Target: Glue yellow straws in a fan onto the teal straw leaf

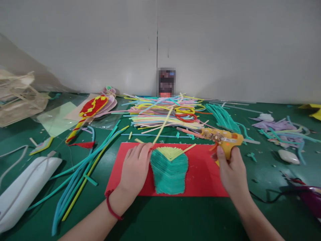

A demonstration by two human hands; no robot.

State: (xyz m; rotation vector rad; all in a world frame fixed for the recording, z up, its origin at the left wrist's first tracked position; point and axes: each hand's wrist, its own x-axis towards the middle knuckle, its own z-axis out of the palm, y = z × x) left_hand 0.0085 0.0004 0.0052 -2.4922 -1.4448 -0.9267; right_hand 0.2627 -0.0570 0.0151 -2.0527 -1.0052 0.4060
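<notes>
A red card lies flat in front of me, bearing a green shape of pipe cleaners in close rows. Its top holds a yellow V-shaped patch. My left hand rests at the shape's upper left, fingers together around a pale yellow pipe cleaner that slants up and away; the fingertips are partly hidden. My right hand grips a yellow hot glue gun over the card's right side, its nozzle pointing left.
Behind the card lies a pile of coloured pipe cleaners with scissors. A red and yellow fan-shaped piece, loose blue and green stems and a white power strip lie left. Scraps and a white mouse-like object are right.
</notes>
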